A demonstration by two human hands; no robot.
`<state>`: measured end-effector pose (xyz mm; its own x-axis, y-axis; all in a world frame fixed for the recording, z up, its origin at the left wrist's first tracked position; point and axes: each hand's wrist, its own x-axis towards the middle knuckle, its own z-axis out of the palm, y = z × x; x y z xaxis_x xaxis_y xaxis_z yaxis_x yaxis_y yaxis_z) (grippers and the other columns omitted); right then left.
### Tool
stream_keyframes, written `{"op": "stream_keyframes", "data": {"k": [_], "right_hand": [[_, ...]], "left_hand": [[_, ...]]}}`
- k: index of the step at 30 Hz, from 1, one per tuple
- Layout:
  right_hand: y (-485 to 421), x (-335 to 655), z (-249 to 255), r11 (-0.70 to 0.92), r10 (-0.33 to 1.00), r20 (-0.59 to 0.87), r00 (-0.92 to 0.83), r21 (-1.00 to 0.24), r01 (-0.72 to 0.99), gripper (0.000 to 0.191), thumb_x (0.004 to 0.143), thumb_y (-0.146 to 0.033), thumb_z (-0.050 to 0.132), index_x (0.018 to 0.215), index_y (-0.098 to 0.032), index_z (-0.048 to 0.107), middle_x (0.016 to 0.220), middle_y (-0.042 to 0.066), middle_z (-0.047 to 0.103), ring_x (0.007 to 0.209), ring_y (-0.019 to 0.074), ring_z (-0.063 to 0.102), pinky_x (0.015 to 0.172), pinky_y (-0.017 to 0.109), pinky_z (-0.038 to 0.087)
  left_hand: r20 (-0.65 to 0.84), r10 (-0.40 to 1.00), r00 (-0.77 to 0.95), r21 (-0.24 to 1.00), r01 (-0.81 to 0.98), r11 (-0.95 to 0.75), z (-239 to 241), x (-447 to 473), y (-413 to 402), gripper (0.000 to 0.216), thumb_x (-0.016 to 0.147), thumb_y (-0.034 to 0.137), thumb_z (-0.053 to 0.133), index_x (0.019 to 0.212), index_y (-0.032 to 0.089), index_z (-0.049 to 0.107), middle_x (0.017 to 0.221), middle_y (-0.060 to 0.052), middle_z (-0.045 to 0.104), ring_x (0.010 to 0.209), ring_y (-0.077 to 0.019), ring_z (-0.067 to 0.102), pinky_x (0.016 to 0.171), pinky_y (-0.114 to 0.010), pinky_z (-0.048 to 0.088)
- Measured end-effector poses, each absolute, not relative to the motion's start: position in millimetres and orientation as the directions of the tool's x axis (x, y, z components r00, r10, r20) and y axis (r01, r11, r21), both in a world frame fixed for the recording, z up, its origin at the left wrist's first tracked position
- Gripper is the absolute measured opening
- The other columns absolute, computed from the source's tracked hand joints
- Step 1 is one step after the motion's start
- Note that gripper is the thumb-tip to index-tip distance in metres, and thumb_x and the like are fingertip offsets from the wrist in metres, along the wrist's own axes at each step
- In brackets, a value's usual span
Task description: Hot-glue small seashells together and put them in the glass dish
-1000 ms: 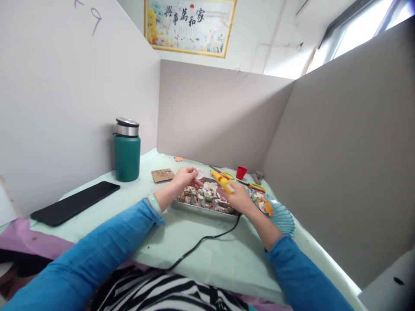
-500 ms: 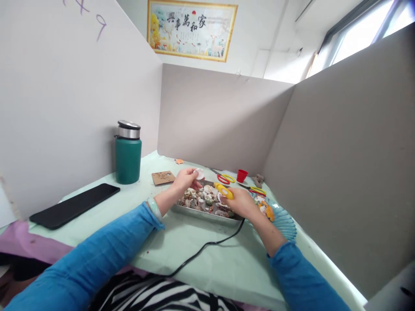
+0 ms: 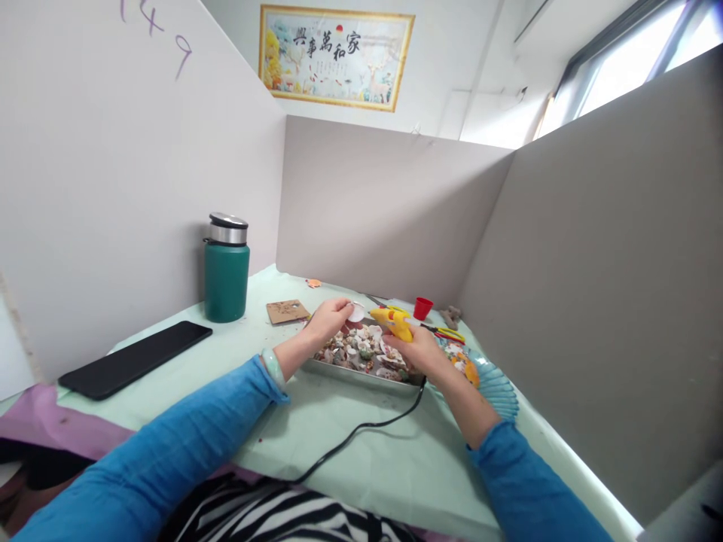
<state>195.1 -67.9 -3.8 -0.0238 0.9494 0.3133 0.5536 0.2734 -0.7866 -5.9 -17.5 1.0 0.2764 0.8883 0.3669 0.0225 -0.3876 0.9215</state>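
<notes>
Between the fingers of my left hand [image 3: 328, 322] is a white seashell [image 3: 355, 312], held above the tray's far side. My right hand [image 3: 421, 348] is wrapped round a yellow hot glue gun [image 3: 395, 322]. Its nozzle points left, toward the shell, with a small gap between them. A black cord [image 3: 361, 427] runs from near the right hand down to the table's front edge. Below both hands lies a metal tray [image 3: 361, 374] filled with many small shells [image 3: 364, 348]. My right fingers are partly hidden behind the glue gun.
A green bottle [image 3: 227, 278] and a black phone-like slab [image 3: 135, 358] stand and lie on the left. Behind the tray are a brown square card [image 3: 287, 312], a red cup [image 3: 422, 307] and scissors [image 3: 452, 336]. A blue ribbed dish [image 3: 500, 388] sits right. Grey partitions [image 3: 389, 203] surround the table.
The glue gun has tilted from pointing away to pointing left, its nozzle now close to the shell. My left hand has moved slightly right and down with the shell.
</notes>
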Motion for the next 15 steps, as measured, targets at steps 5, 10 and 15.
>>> {"op": "stream_keyframes", "data": {"k": [5, 10, 15], "right_hand": [[-70.7, 194.2, 0.1, 0.244, 0.963, 0.27, -0.011, -0.854, 0.459, 0.033, 0.067, -0.041, 0.065, 0.086, -0.014, 0.065, 0.044, -0.005, 0.045, 0.038, 0.0082, 0.037, 0.04, 0.022, 0.03], [-75.0, 191.4, -0.2, 0.325, 0.946, 0.312, -0.091, -0.904, 0.277, 0.037, 0.069, -0.045, 0.065, 0.09, -0.015, 0.061, 0.04, -0.007, 0.039, 0.036, 0.0068, 0.032, 0.038, 0.021, 0.025], [-80.8, 189.6, -0.5, 0.336, 0.939, 0.302, -0.164, -0.907, 0.254, 0.04, 0.07, -0.045, 0.065, 0.095, -0.015, 0.061, 0.04, -0.009, 0.037, 0.035, 0.0056, 0.03, 0.037, 0.02, 0.023]], "left_hand": [[0.358, 0.895, 0.265, 0.927, 0.017, -0.376, 0.4, -5.4, -18.6, 0.022, 0.08, 0.033, 0.051, 0.081, 0.012, 0.058, 0.065, -0.004, 0.064, 0.053, -0.0109, 0.057, 0.049, -0.02, 0.045], [0.327, 0.89, 0.317, 0.944, -0.06, -0.325, 0.4, -4.4, -21.0, 0.02, 0.08, 0.029, 0.056, 0.087, 0.012, 0.06, 0.07, -0.004, 0.063, 0.051, -0.0092, 0.056, 0.049, -0.022, 0.049], [0.291, 0.909, 0.3, 0.956, -0.137, -0.261, 1.8, -4.8, -22.7, 0.019, 0.079, 0.025, 0.058, 0.092, 0.011, 0.06, 0.071, -0.003, 0.061, 0.052, -0.0092, 0.058, 0.051, -0.022, 0.05]]}}
